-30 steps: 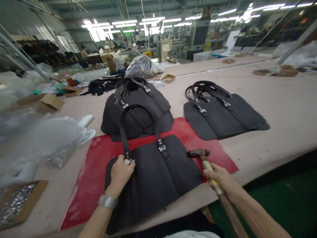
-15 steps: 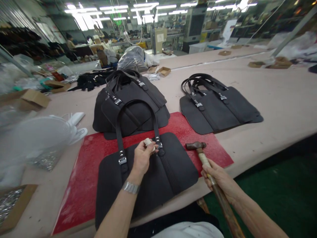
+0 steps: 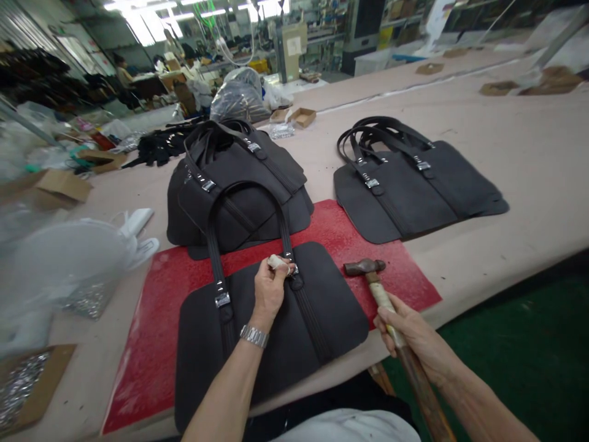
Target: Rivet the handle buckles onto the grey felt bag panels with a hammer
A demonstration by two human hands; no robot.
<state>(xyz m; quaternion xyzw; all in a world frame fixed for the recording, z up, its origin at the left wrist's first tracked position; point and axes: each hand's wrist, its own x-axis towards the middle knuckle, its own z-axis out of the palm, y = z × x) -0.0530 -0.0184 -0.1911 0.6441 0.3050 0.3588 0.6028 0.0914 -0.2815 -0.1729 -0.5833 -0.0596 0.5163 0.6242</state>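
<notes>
A black bag panel (image 3: 271, 344) with a looped handle (image 3: 213, 245) lies in front of me on a red mat (image 3: 138, 362). The fingertips of my left hand (image 3: 269, 288) are pinched together at the right metal buckle (image 3: 295, 269) of that handle. What they hold, if anything, is too small to make out. White wrapping (image 3: 278, 263) covers one of these fingers. The left buckle (image 3: 223, 299) lies untouched by either hand. To the right, my right hand (image 3: 400, 328) grips a ball-peen hammer (image 3: 365, 267) by its taped wooden handle, head over the mat.
Black panels with handles are stacked behind the mat (image 3: 239, 209) and at its right (image 3: 414, 196). A cardboard box of shiny metal parts (image 3: 50, 387) stands front left, near plastic bags (image 3: 69, 258). Small boxes (image 3: 302, 117) sit farther back. A person (image 3: 123, 72) is in the left background.
My left hand has shifted slightly right, bringing its fingertips onto the right buckle. The hammer stays in my right hand, nearly still. The view has tilted down a little.
</notes>
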